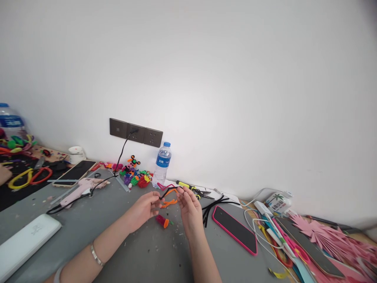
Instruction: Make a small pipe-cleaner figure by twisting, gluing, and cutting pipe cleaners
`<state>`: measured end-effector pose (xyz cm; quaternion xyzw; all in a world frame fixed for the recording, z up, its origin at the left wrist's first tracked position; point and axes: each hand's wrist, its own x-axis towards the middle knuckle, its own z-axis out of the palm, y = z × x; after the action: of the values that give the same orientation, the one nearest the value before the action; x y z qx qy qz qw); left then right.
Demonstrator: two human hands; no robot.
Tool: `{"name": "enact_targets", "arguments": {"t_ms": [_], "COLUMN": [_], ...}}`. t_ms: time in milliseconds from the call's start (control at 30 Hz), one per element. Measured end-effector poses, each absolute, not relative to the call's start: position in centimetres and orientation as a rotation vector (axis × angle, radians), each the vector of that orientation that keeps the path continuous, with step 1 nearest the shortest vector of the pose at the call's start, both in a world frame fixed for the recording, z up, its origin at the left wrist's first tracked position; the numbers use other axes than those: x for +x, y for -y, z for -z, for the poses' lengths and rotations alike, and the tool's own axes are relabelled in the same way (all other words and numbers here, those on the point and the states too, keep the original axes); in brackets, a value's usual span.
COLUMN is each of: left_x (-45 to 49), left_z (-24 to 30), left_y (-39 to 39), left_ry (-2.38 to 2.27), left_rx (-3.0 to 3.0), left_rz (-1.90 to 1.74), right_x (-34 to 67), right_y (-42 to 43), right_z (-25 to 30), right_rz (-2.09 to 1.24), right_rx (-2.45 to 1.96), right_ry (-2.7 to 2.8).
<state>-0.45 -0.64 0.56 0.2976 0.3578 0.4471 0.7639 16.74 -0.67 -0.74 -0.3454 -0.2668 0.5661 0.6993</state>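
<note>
Between my two hands runs a bent black pipe cleaner [168, 190]. My left hand [145, 210] pinches its left end, and my right hand [189, 208] pinches the other end between thumb and fingers. Behind my fingers lie a bent orange pipe cleaner [169, 203] and a bent pink pipe cleaner [161, 186]. A small dark red piece with an orange end [162, 221] rests on the grey mat just below my hands. Scissors with yellow-and-black handles [203, 193] and several straight black pipe cleaners [216, 203] lie right of my right hand.
A water bottle [162, 164] stands by the wall beside small colourful pipe-cleaner figures [141, 177]. Leftward are a pink glue gun [81, 189], its cord plugged into the socket [136, 133], and a white power bank [28, 245]. A pink-cased phone [235, 230] and pink folded paper [326, 236] lie right.
</note>
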Motion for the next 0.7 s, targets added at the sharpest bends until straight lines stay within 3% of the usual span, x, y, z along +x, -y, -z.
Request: {"name": "enact_targets", "arguments": {"t_ms": [233, 700], "left_x": [0.1, 0.4], "left_z": [-0.3, -0.7], "left_y": [1.4, 1.8], "left_ry": [-0.716, -0.711], "left_rx": [0.815, 1.007], "left_rz": [-0.805, -0.862], "right_x": [16.8, 16.1], "right_y": [0.7, 1.4], "right_z": [0.4, 0.3], "right_rz": [-1.271, -1.309], "right_rx": [-0.729, -0.797], "right_ry": [0.584, 0.808]}}
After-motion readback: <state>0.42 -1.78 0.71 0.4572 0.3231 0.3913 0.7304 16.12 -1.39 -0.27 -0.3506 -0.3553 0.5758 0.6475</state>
